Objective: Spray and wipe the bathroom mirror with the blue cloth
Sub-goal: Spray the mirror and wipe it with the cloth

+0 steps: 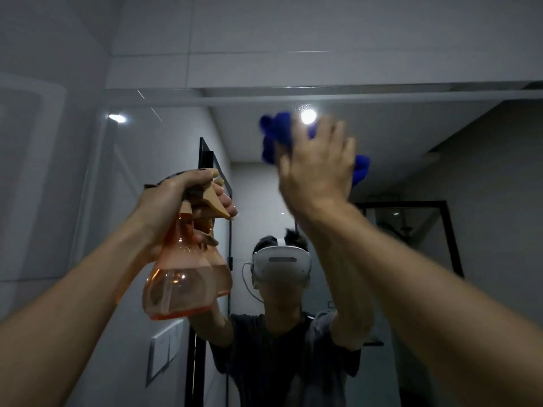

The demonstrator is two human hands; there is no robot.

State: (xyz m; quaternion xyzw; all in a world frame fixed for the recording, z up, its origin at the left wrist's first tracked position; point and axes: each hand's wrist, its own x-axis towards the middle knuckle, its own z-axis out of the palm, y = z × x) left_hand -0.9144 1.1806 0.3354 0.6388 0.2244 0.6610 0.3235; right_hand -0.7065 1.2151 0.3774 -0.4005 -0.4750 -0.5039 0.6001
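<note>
Right now your right hand [318, 168] is high against the mirror [411, 160], near its top edge, with the blue cloth [277, 136] bunched under the palm. Your fingers [332, 133] look spread flat over the cloth, pressing it to the glass, though the hand is blurred and the exact hold is hard to read. Blue folds spill out to the left and a little to the right of the hand.

Your left hand [173, 198] is wrapped tight around the neck of the orange spray bottle [179, 277], held up beside the mirror's left edge. One finger seems to rest by the trigger, but I cannot tell whether it is squeezing.

That cloth is soft and light, so it will crumple and slip out from under a loose palm; keep it gathered beneath the whole hand. The bottle looks partly filled, bottom-heavy and smooth, so the narrow neck is the safest place to hold it.
</note>
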